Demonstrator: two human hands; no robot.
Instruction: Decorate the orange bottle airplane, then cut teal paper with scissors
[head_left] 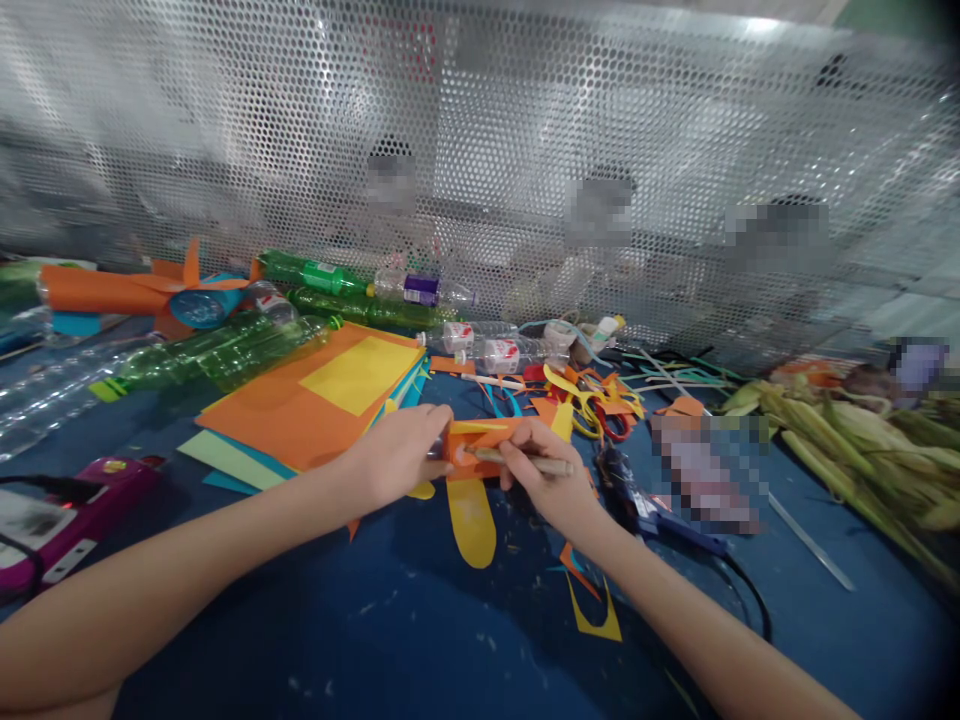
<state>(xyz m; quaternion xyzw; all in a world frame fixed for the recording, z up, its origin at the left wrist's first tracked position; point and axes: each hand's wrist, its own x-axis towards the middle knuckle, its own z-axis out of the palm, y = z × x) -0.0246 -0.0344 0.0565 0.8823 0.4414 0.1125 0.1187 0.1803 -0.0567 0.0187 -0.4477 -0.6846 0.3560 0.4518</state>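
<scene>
My left hand (401, 455) is closed around the left end of an orange paper-wrapped piece (480, 445) held just above the blue table (420, 620). My right hand (544, 470) is closed on a pencil-like wooden stick (525, 460), whose tip points left onto the orange piece. A yellow oval paper cut-out (472, 515) lies flat just below both hands.
A stack of orange, yellow and teal paper sheets (315, 395) lies left of the hands. Green and clear plastic bottles (225, 350) lie behind it. Paper scraps (592, 400), a blue glue gun (645, 505), corn husks (847, 430) sit right. A pink device (67, 510) sits left. A perforated metal screen (480, 150) stands behind.
</scene>
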